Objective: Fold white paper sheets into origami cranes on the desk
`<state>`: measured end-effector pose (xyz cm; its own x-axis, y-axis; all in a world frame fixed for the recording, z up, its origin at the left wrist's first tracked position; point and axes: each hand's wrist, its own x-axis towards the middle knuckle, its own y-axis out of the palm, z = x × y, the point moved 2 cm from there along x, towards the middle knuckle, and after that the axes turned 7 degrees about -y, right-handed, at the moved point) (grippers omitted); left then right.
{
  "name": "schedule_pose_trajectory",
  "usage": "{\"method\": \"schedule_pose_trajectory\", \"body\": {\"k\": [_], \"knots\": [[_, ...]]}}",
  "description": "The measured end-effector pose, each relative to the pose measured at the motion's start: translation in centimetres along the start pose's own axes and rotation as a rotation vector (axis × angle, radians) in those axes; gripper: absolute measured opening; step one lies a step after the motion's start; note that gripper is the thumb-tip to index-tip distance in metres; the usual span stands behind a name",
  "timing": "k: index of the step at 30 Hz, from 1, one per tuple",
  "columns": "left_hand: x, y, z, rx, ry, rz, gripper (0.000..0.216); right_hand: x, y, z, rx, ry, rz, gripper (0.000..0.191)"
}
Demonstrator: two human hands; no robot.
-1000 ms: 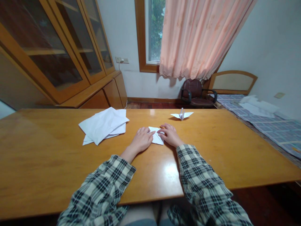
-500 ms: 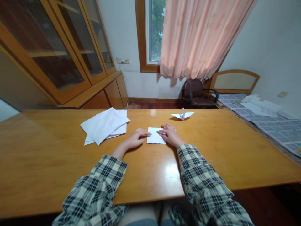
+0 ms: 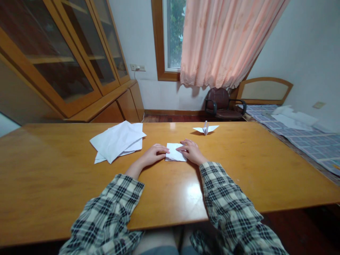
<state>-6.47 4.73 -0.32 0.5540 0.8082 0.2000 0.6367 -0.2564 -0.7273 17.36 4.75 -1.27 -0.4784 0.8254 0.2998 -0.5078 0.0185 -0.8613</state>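
Observation:
A small folded white paper square [image 3: 174, 152] lies flat on the wooden table [image 3: 239, 166] in front of me. My left hand [image 3: 152, 155] rests at its left edge, fingers curled and their tips pressing on the paper. At the right edge, my right hand [image 3: 191, 151] pinches the paper with its fingertips. Beyond my hands, a finished white paper crane [image 3: 205, 129] stands on the table.
A loose pile of white paper sheets [image 3: 118, 141] lies to the left of my hands. Behind the table are a wooden glass-door cabinet [image 3: 61, 60], a dark office chair [image 3: 221, 104], a pink curtain and a bed [image 3: 300, 134] at right.
My left hand slid off the top of the folded paper to its left edge, so the paper now shows as a flat square. The right hand stayed at the right edge.

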Motion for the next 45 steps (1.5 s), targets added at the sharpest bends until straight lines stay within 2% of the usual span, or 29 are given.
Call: {"method": "schedule_pose_trajectory", "body": {"k": [13, 23, 36, 45], "knots": [[0.8, 0.6, -0.7, 0.079, -0.139, -0.104, 0.025, 0.0, 0.0, 0.0, 0.022, 0.008, -0.013, 0.02], [1.5, 1.3, -1.2, 0.214, -0.221, -0.191, 0.039, 0.1, -0.1, 0.3, 0.044, 0.013, -0.044, 0.019], [2.1, 2.3, -2.5, 0.451, -0.304, -0.203, 0.025, 0.1, -0.4, 0.9, 0.085, 0.043, -0.04, 0.017], [2.0, 2.6, -2.7, 0.476, -0.312, -0.207, 0.016, 0.0, -0.1, 1.2, 0.07, 0.033, -0.008, 0.036]]}}
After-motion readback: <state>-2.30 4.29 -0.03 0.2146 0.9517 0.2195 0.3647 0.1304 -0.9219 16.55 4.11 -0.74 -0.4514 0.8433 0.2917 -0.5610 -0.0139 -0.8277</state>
